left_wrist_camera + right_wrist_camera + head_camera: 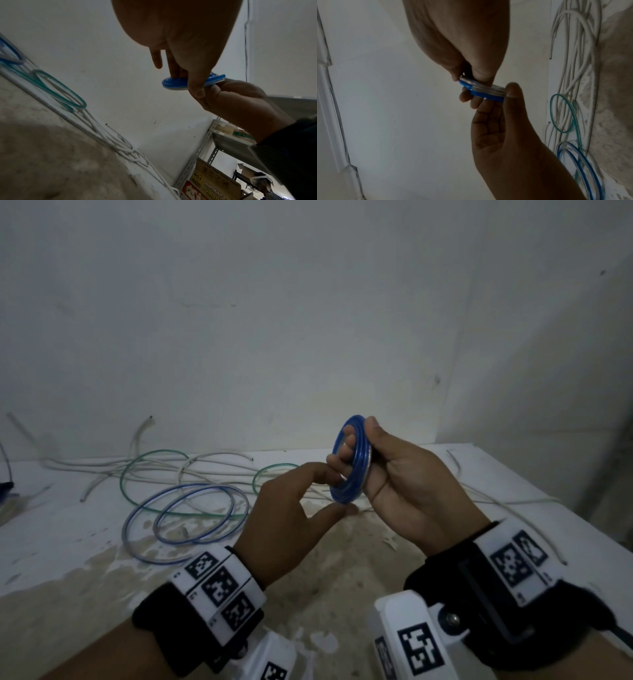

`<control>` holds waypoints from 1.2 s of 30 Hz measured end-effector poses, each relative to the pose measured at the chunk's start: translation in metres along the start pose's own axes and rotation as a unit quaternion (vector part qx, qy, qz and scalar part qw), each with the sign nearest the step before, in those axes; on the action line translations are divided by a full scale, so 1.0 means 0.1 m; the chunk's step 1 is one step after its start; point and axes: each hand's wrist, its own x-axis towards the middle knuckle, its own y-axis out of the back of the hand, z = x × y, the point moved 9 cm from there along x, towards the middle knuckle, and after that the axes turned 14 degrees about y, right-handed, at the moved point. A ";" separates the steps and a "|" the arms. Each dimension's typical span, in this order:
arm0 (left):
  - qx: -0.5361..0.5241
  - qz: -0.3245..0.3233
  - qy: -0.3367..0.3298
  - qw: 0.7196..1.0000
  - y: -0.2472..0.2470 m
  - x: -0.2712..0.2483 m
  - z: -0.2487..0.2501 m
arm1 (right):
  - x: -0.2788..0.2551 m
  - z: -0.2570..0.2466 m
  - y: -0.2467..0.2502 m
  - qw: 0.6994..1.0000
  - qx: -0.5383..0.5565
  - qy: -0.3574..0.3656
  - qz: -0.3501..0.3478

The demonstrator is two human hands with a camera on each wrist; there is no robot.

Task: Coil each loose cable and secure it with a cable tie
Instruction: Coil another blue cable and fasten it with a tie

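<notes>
A small, tightly wound blue cable coil (360,463) is held upright above the table. My right hand (394,470) grips it, with fingers through its centre and the thumb on its top edge. From the left, my left hand (305,494) pinches the coil's lower edge between thumb and forefinger. In the left wrist view the blue coil (173,82) shows edge-on under the left thumb (197,86). The right wrist view shows the blue coil (485,94) between both hands, its clear layers facing up. No cable tie is in view.
Loose cables lie on the worn white table (342,570) to the left: two clear blue-striped loops (161,510), a green cable (125,474) and tangled white cables (212,457). A wall stands close behind. A metal shelf with a cardboard box (214,181) stands to the right.
</notes>
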 end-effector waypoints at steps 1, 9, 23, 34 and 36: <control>0.002 -0.015 0.013 1.000 -0.03 0.01 -0.02 | 0.00 0.00 0.02 1.000 -0.023 -0.005 0.004; -0.109 -0.114 0.086 0.984 -0.24 -0.06 -0.01 | 0.01 0.12 0.32 0.967 -0.250 -0.042 0.031; -0.121 -0.110 0.141 0.976 -0.33 -0.10 -0.14 | -0.04 0.20 0.46 0.956 -0.281 -0.077 -0.007; -0.192 -0.074 0.195 0.959 -0.39 -0.11 -0.17 | -0.16 0.14 0.43 0.933 -0.343 0.009 -0.108; -0.069 -0.075 0.149 0.984 -0.38 -0.14 -0.08 | -0.15 0.04 0.54 0.925 -0.364 0.016 -0.104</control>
